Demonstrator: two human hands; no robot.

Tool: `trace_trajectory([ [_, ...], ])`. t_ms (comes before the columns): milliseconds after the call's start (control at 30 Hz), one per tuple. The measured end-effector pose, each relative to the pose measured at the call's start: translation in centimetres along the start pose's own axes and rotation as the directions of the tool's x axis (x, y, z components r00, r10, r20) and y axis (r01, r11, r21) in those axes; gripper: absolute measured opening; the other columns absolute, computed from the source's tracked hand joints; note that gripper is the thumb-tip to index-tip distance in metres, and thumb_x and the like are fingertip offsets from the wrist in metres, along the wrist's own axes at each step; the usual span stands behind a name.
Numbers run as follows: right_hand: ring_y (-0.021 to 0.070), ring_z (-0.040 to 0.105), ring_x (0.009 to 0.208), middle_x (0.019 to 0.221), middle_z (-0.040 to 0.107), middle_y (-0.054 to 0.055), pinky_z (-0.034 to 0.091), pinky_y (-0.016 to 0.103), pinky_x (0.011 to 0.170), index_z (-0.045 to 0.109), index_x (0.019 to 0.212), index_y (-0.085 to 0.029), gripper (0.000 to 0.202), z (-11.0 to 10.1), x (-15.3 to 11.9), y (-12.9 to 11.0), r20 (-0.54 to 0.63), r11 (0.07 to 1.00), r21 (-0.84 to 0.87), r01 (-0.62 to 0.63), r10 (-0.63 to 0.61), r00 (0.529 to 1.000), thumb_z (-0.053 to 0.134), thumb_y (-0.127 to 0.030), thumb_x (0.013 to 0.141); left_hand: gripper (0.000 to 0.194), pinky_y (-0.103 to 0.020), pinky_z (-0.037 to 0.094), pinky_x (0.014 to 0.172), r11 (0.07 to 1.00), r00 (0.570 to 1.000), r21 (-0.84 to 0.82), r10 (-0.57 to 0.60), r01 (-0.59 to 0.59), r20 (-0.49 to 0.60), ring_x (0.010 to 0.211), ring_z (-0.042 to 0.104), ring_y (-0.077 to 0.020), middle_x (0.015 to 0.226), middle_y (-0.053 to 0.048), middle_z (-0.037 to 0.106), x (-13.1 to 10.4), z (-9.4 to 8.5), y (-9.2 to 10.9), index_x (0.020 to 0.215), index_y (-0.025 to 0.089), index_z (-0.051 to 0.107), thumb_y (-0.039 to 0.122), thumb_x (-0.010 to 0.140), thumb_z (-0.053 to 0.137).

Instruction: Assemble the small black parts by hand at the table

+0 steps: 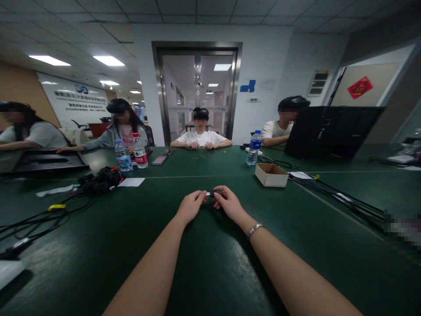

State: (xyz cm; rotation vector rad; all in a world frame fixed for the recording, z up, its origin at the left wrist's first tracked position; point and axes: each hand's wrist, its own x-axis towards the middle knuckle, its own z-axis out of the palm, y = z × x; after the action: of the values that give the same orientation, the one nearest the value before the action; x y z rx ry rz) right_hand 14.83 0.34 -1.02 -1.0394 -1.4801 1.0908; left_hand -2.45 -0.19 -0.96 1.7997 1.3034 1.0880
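Observation:
Over the green table (210, 272), both my hands meet at a small black-and-silver cylinder (209, 194), whose exact kind I cannot make out. My left hand (191, 207) pinches its silver end between thumb and fingers. On the dark end, the thumb and fingers of my right hand (230, 205) close round it and cover part of it. A silver band circles my right wrist. The nearest other thing is an open cardboard box (271, 179), ahead and to the right of my right hand.
Water bottles stand at the left (123, 157) and right (253, 149). Black cables (348, 202) run along the right side; more cables and a dark bundle (100, 180) lie at left. A black monitor (332, 131) stands far right. Several people in headsets sit around the table.

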Motion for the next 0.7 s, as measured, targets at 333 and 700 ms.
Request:
trace_trajectory([
  [333, 0.0090, 0.059, 0.051, 0.067, 0.055, -0.005, 0.047, 0.022, 0.048, 0.050, 0.101, -0.019, 0.027, 0.00, 0.01, 0.00, -0.015, 1.000, -0.008, 0.001, -0.001, 1.000, 0.057, -0.034, 0.079, 0.029, -0.027, 0.048, 0.072, 0.998, 0.999, -0.062, 0.002, -0.004, -0.044, 0.077, 0.060, -0.0148, 0.096, -0.004, 0.062, -0.48, -0.28, 0.84, 0.107, 0.023, 0.057, 0.032, 0.080, 0.059],
  [700, 0.0093, 0.059, 0.053, 0.069, 0.056, -0.005, 0.047, 0.022, 0.048, 0.052, 0.103, -0.020, 0.027, 0.02, 0.04, 0.24, -0.001, 0.999, -0.045, 0.017, -0.017, 1.000, 0.056, -0.034, 0.080, 0.033, -0.029, 0.045, 0.073, 0.999, 1.000, -0.037, -0.028, 0.028, -0.011, 0.081, 0.060, -0.0177, 0.087, -0.003, 0.065, -0.19, -0.08, 0.47, 0.090, 0.019, 0.062, 0.050, 0.083, 0.050],
])
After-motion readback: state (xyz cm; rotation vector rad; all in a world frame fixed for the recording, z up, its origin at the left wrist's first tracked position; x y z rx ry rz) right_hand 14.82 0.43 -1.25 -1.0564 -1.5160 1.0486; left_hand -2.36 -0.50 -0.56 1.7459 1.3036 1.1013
